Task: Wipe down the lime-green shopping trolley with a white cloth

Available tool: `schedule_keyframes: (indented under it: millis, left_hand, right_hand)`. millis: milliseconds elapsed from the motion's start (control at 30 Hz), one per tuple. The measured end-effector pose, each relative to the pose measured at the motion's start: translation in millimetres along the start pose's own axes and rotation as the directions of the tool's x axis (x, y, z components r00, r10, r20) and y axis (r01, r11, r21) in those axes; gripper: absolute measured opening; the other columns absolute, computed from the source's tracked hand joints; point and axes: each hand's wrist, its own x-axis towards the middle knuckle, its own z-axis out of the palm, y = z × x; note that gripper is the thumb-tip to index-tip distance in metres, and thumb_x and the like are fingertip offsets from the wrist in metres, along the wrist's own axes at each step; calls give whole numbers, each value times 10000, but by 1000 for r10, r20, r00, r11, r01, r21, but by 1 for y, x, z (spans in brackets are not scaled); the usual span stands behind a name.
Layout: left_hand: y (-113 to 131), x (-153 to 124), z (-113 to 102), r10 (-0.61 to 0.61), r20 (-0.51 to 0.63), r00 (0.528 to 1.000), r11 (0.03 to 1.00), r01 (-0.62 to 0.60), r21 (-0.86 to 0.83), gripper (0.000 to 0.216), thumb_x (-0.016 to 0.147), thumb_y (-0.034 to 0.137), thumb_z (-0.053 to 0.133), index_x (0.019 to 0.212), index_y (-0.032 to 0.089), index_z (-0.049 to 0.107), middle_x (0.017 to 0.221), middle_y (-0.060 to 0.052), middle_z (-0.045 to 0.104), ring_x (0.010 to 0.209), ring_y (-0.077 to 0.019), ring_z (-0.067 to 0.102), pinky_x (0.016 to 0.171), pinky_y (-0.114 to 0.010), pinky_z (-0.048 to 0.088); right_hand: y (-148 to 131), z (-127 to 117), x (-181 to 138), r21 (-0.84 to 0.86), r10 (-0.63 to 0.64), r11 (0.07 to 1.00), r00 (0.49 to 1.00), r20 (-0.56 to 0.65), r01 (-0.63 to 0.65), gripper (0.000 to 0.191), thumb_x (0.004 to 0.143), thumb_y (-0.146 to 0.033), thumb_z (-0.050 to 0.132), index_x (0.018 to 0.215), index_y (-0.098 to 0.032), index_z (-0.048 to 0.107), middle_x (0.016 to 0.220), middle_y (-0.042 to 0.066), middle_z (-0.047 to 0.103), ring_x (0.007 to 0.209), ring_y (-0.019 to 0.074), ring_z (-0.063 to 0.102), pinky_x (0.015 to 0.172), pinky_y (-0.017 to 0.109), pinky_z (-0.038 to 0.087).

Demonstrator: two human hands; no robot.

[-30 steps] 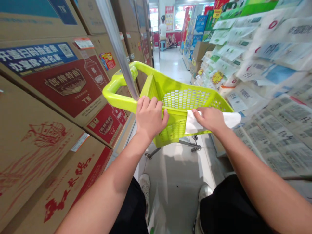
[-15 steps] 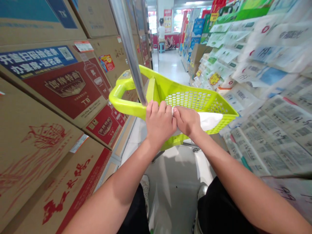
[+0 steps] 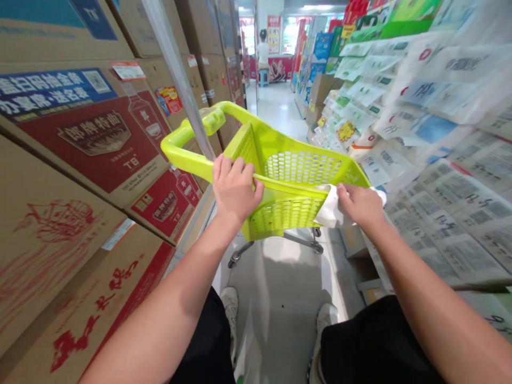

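Observation:
A lime-green plastic shopping cart [image 3: 286, 210] stands crosswise before me, its handle end to the left and perforated basket to the right. My left hand [image 3: 236, 186] is wrapped over the near rim, close to where a metal pole [image 3: 176, 69] meets the cart. Near the basket's right end, my right hand [image 3: 362, 205] grips a white cloth [image 3: 332, 208] pressed against the same rim; the cloth drapes down the outer side and sticks out past my knuckles.
Stacked cardboard cartons [image 3: 100, 138] wall the left side. White tissue packs [image 3: 432, 101] are piled along the right. Down the aisle floor [image 3: 282, 106] a person [image 3: 263, 53] sits on a blue stool [image 3: 263, 78]. Cart wheels [image 3: 234, 260] rest near my feet.
My right hand has slid right along the rim with the white cloth, away from my left hand. The cart and my left hand appear further left in view.

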Motion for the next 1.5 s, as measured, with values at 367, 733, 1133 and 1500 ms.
schedule_keyframes:
  millis: [367,733,1133,1500]
  left_hand:
    - [38,-13,-12,8,14,1000,998,-7,-62,159,861,321,569,934,205,649,1021,-107,655,1152,-354,541,1194,-563,283]
    - [-10,-8,-10,57,33,998,998,-55,-43,130,891,278,521,876,236,643,924,-64,638,1050,-300,563,1181,-545,316]
    - [-7,-10,-4,-44,-21,999,998,43,-54,62,855,275,568,824,238,608,897,-73,624,1038,-310,530,1194,-577,265]
    - [11,-18,-1,83,29,996,994,-81,-70,175,896,366,537,953,255,661,1029,-77,682,1122,-327,548,1166,-560,265]
  right_hand:
    - [-111,-14,-7,160,-216,954,953,-214,252,549,1064,-415,306,884,-169,761,848,127,771,766,220,652,677,350,277]
    - [-132,-18,-14,181,-245,945,955,-167,274,571,1071,-526,313,901,-197,748,887,99,770,743,211,627,625,337,205]
    - [-79,-6,-4,12,-73,997,990,-122,75,558,1042,-450,342,924,-152,799,811,159,762,732,252,662,639,344,233]
    - [-153,-22,-11,209,-305,907,913,-272,366,454,1076,-373,301,907,-190,681,917,99,761,827,221,642,732,353,274]
